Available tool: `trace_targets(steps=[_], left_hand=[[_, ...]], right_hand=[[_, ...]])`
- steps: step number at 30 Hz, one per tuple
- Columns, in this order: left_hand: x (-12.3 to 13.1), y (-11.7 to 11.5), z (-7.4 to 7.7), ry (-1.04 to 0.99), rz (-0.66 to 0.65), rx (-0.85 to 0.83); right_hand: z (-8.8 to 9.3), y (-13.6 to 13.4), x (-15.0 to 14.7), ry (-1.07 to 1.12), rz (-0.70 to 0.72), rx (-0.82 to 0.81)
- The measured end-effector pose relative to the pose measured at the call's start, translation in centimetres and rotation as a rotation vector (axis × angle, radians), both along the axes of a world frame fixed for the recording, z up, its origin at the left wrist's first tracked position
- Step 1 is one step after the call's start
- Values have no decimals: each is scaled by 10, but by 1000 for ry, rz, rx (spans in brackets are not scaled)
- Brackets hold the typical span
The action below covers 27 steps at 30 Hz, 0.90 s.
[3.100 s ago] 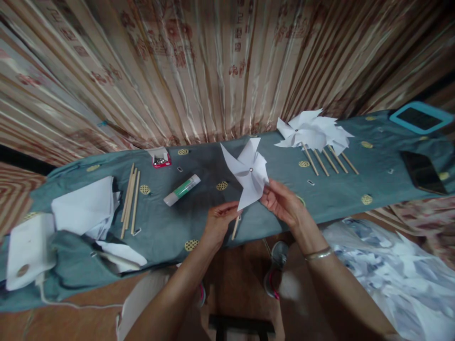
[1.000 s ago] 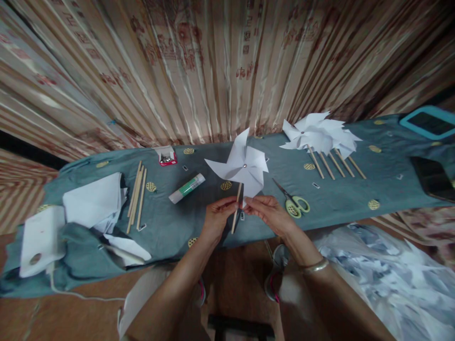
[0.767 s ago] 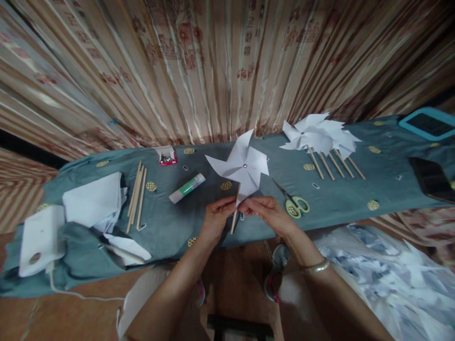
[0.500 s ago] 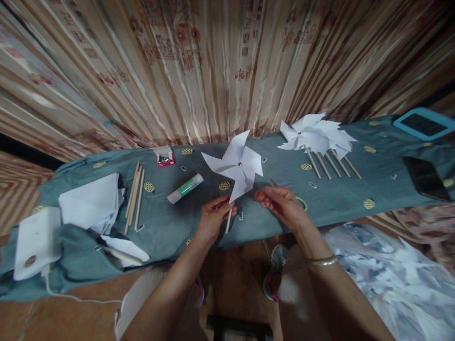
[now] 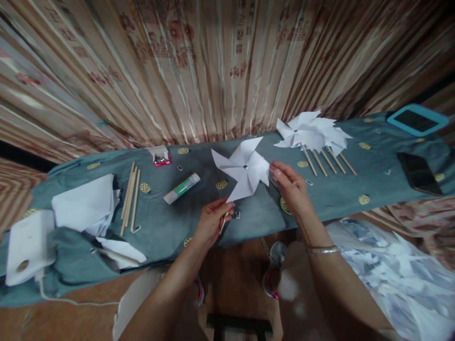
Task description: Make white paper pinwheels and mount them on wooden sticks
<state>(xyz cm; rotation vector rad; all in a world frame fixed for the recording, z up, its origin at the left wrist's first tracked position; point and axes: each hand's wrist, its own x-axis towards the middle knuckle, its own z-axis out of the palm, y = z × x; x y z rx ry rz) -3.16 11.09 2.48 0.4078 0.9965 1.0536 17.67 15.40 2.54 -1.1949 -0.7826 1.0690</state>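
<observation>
A white paper pinwheel (image 5: 242,169) with a metal pin at its centre stands on a thin wooden stick. My left hand (image 5: 212,219) is closed round the lower part of that stick, just above the blue-grey cloth (image 5: 249,220) on the table. My right hand (image 5: 290,185) is raised beside the pinwheel's right blade, fingers apart and slightly curled, fingertips at the blade's edge. Under that hand a bit of the yellow-green scissors (image 5: 283,205) shows.
Several finished pinwheels (image 5: 313,132) lie at the back right. A glue stick (image 5: 181,188), a small red box of pins (image 5: 160,157), loose wooden sticks (image 5: 130,198) and white paper sheets (image 5: 85,206) lie left. A dark phone (image 5: 419,173) and blue-framed tablet (image 5: 416,119) are far right.
My right hand has let go of the lower blade near the stick and moved up and right to the pinwheel's right blade. The pinwheel has turned a little. My left hand keeps the stick.
</observation>
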Motion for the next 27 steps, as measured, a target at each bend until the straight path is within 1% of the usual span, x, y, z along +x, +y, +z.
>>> trace_targets(steps=[5,7,12,18,23,27], left_hand=[[1,-2,0,-13,-24,-19],[2,-2,0,-7,-21,-22],[1,-2,0,-6,-16,6],[1,-2,1,-4,2,1],[0,0,1,-25,23,5],[-1,0,1,-42,40,0]], right_hand=[[1,-1,-2,29,150,-32],[2,-2,-4,52,182,-27],[2,-3,-6,82,117,-12],[-2,-1,-5,43,82,-42],[-6,-2,-6,23,105,-64],[-3,-4,-8,45,125,-78]])
